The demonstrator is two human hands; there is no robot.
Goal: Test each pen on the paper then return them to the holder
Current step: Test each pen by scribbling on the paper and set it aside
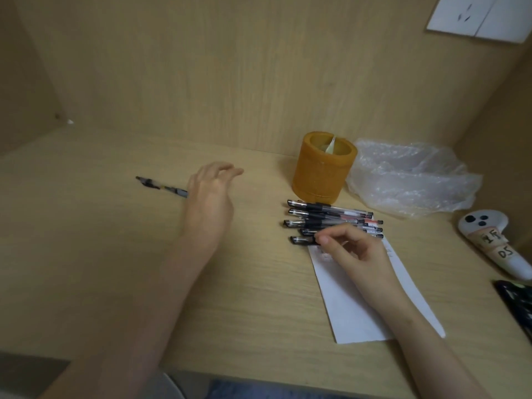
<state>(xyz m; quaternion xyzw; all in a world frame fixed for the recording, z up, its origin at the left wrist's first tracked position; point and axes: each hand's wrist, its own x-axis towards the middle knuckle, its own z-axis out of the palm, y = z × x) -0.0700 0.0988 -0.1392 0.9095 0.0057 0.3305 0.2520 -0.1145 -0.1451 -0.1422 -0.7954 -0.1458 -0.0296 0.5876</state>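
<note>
Several capped gel pens (pixel 325 216) lie side by side on the desk in front of the round orange holder (pixel 324 168). A folded scrap of paper sticks up inside the holder. My right hand (pixel 354 249) rests over the top of the white paper (pixel 362 306) and pinches the nearest pen (pixel 300 240) of the row with thumb and forefinger. One more pen (pixel 161 187) lies apart at the left. My left hand (pixel 210 197) hovers beside it, fingers relaxed and holding nothing.
A crumpled clear plastic bag (pixel 411 180) lies right of the holder. At the right edge are a white controller (pixel 495 243) with taped labels and a dark object (pixel 518 300). Wooden walls enclose the desk, with a white socket plate (pixel 478 18) on the back wall.
</note>
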